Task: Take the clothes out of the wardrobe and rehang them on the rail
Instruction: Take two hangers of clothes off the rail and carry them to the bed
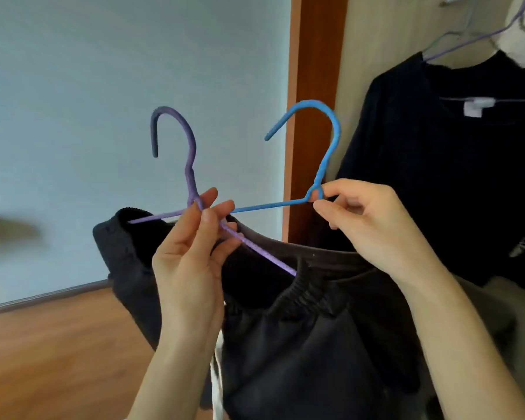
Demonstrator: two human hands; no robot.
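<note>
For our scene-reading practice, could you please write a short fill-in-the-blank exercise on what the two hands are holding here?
1. The left hand pinches the neck of the ____ hanger.
2. The right hand pinches the neck of the ____ hanger.
3. Both hangers' hooks point ____.
4. The garments on the held hangers are ____ in colour.

Missing words: purple; blue; up; dark

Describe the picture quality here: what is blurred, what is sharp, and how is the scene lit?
Head view: a smeared brown blur at the left edge; both hangers, purple and blue, fairly sharp; soft, even light, no glare; the floor edge slants, perhaps from the wide lens.
</note>
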